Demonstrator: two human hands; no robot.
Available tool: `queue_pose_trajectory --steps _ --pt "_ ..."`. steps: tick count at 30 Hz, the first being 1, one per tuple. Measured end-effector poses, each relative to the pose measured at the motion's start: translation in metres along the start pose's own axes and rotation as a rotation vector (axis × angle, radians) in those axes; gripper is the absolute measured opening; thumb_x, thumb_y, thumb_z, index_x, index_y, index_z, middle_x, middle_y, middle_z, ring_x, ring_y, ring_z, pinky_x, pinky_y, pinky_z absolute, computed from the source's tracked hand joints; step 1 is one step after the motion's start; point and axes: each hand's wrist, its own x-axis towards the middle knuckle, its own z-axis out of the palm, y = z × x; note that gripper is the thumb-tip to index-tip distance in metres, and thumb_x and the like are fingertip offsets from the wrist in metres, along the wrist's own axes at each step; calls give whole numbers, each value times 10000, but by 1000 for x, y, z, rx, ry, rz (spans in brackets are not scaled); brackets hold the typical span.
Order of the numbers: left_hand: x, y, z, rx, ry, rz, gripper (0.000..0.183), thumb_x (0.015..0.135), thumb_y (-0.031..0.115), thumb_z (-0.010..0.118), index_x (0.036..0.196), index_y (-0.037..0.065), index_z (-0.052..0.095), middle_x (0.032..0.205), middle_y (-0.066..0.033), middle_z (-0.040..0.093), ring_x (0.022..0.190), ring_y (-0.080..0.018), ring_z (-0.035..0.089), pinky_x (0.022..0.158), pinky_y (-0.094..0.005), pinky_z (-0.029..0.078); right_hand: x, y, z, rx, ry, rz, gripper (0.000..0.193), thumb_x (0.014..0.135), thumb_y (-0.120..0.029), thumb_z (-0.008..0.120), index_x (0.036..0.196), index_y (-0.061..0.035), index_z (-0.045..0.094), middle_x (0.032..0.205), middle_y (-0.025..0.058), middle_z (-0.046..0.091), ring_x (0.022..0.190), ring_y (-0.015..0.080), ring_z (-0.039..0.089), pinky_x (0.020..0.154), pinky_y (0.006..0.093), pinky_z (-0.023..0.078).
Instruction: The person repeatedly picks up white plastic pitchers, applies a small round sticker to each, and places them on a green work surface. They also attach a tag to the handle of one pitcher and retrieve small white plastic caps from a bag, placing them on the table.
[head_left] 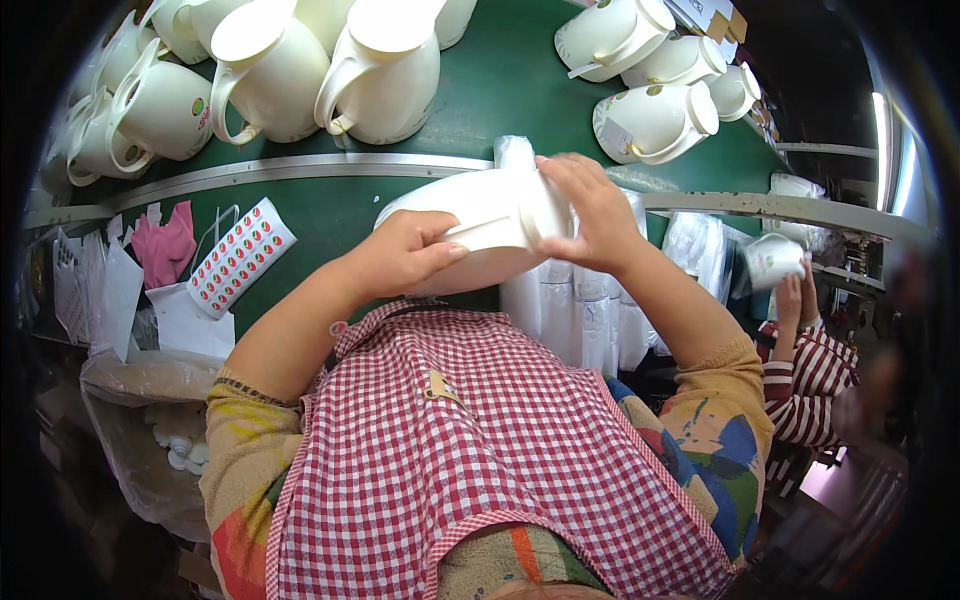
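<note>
A cream-white jug [480,268] lies tilted on its side in front of my chest, its top end pointing right. My left hand [405,252] grips its near side, with the thumb along the handle [490,230]. Around the top end, at the lid, my right hand [595,215] is closed with fingers over the far side and thumb on the near side. The jug's underside and far side are hidden. Just beyond it stands a bit of clear plastic wrap [515,152].
Cream jugs [390,90] stand at the far left, others [655,122] lie at far right, beyond a metal rail [330,167]. Left: sticker sheet [240,258], pink cloth [163,245], lined box [120,400]. Plastic bags [575,310] lie right. A striped-sleeved person [812,370] holds a jug [773,260].
</note>
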Motion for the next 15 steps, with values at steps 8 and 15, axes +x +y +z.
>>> queue_pose_trajectory --steps 8,15 --pt "1 -9 32 434 276 282 262 833 236 572 910 -14 564 709 -169 577 660 -296 591 619 -389 461 3 16 40 194 384 -78 517 762 -339 565 1187 -46 535 1136 168 526 1046 329 489 923 381 397" --pt "45 10 27 203 196 66 227 880 244 551 823 25 561 647 -34 540 550 -122 501 506 -278 418 28 38 46 356 400 416 482 846 -423 512 1182 -83 577 1102 135 588 1009 277 556 914 373 385"
